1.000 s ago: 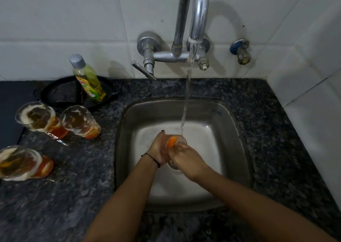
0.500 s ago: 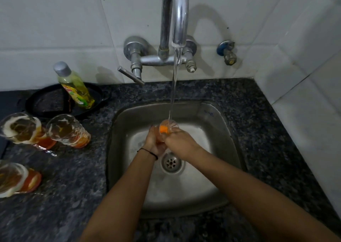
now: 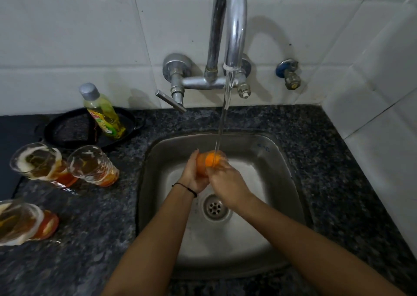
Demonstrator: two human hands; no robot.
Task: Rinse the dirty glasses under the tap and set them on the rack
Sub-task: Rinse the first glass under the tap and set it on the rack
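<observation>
Steel sink [image 3: 282, 151] below: left hand [image 3: 195, 173] and right hand [image 3: 228, 182], both gripping the glass [image 3: 212, 160], have shifted it rearward under the stream [image 3: 222, 124]; rinsing continues.

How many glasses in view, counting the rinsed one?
4. Rinsed glass in left hand and right hand under the tap. On the counter left of the sink: rear glass and middle glass by the pan, front glass at frame edge. More may be off-frame.

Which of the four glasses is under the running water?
The glass gripped by the left hand and right hand over the sink; the other three glasses sit on the countertop.
</observation>
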